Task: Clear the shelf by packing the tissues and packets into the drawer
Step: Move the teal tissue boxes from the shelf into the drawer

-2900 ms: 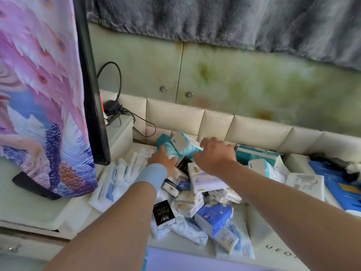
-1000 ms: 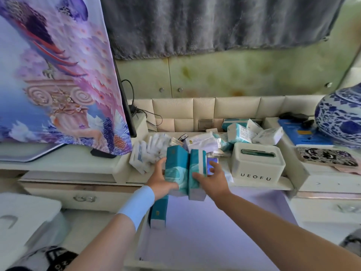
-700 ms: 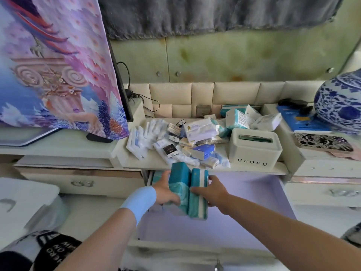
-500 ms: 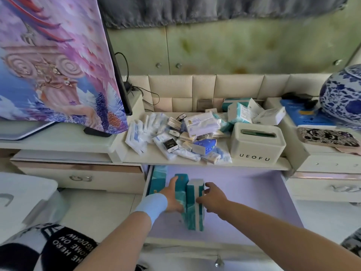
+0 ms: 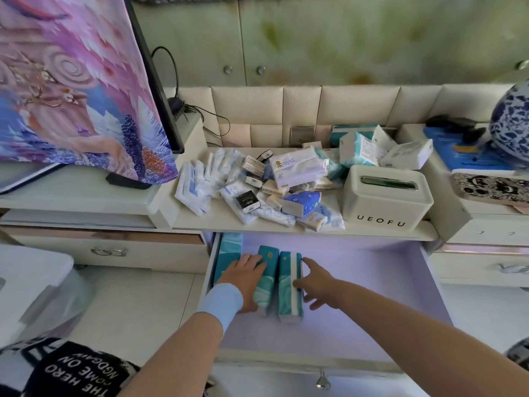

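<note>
The open drawer (image 5: pixel 372 282) has a pale purple floor. Two teal tissue packs stand on edge inside it: one (image 5: pixel 267 277) under my left hand (image 5: pixel 246 279), the other (image 5: pixel 290 285) beside it. My left hand lies flat against its pack. My right hand (image 5: pixel 316 282) touches the right pack's side with fingers spread. A third teal pack (image 5: pixel 227 255) leans against the drawer's left wall. On the shelf (image 5: pixel 217 222) above lies a heap of tissue packs and small packets (image 5: pixel 274 187), with more teal and white packs (image 5: pixel 369 144) behind.
A white tissue box marked UEOFU (image 5: pixel 385 196) stands on the shelf's right end. A cloth-draped screen (image 5: pixel 86 81) stands on the left cabinet. A blue-white vase (image 5: pixel 512 124), a blue book and a patterned case sit on the right. A white bin (image 5: pixel 31 282) is at the left.
Both hands carried the two teal packs from the shelf down into the drawer and set them on its floor beside the earlier pack. My right hand's fingers have loosened.
</note>
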Demonstrator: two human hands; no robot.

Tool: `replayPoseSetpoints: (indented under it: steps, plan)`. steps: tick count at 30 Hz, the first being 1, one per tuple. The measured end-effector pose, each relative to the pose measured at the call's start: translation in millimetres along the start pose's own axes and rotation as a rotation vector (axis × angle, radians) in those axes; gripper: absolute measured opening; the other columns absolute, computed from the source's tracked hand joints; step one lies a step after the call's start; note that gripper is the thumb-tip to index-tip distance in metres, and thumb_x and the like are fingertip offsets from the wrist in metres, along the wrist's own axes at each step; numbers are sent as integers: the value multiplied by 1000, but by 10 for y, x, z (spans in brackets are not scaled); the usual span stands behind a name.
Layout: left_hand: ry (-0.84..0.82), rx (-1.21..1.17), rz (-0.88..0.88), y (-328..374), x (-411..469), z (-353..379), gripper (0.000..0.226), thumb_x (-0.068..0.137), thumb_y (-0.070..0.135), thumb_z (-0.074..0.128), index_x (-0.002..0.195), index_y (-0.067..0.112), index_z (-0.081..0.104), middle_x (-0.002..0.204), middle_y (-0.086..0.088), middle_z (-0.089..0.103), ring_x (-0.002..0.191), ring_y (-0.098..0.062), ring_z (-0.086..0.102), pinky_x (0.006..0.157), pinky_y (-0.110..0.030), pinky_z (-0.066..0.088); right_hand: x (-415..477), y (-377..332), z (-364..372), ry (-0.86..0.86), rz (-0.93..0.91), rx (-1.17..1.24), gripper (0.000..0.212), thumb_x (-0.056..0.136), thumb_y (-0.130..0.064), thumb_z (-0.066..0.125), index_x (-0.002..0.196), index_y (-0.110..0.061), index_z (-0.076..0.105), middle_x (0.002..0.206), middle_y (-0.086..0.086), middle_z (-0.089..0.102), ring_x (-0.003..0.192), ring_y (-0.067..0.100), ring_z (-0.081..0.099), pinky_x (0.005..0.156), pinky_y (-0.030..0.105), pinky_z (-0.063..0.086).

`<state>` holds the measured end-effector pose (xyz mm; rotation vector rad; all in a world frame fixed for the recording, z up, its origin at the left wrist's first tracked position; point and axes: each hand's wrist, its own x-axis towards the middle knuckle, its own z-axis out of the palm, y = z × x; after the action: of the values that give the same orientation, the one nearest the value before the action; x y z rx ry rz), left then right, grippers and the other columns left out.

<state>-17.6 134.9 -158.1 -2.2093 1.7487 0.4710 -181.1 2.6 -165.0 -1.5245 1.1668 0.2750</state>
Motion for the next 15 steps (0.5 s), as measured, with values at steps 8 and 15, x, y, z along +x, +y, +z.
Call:
replayPoseSetpoints:
  steps: [8,15]
  plan:
    - [99,-124,-52,-244,52,43,76,85,28,64,150,31,25,159,2,13,146,-21,12,114,-39,28,222,-169,177,119,-4,331,68,83,-5,65,142,-19,35,121,10,59,101,27,64,74,40,58]
    - [151,-180,-91,-285,68,39,71,79,42,67,141,25,36,150,5,24,139,-18,23,105,-39,38,252,-373,437,69,-160,216,70,81,3,61,142,-25,42,127,6,53,102,22,56,80,33,53]
